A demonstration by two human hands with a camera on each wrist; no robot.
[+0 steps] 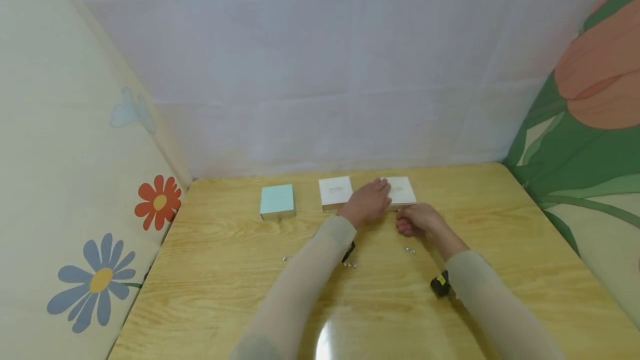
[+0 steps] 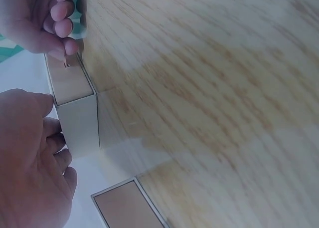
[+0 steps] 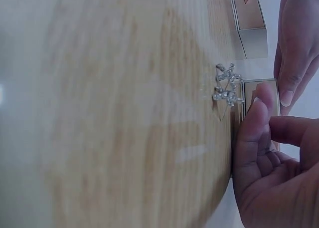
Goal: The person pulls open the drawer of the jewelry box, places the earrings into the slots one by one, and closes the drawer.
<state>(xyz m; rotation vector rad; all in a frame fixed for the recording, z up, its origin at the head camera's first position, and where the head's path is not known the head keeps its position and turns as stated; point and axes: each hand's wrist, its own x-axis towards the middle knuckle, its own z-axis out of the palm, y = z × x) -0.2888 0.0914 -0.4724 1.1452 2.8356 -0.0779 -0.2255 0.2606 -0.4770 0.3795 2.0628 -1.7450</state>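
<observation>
My left hand (image 1: 369, 202) lies on the left part of the right-hand white box (image 1: 401, 189), fingers extended over its top. In the left wrist view, that hand (image 2: 32, 158) touches the side of the box (image 2: 79, 123). At the box's front edge is my right hand (image 1: 420, 220). Its thumb and finger pinch a small pull tab (image 2: 66, 63) on the tan drawer front (image 2: 72, 83). The right wrist view shows the right hand (image 3: 274, 158) curled in front of this box, partly hiding its front. Nearer me lies a sparkling silver jewelry piece (image 3: 227, 86).
Left of the hands stand another white box (image 1: 335, 190) and a mint-green box (image 1: 277, 200). Small silver pieces (image 1: 350, 265) lie in front of the boxes on the wooden table (image 1: 200, 293). A white cloth wall (image 1: 300, 71) closes off the back.
</observation>
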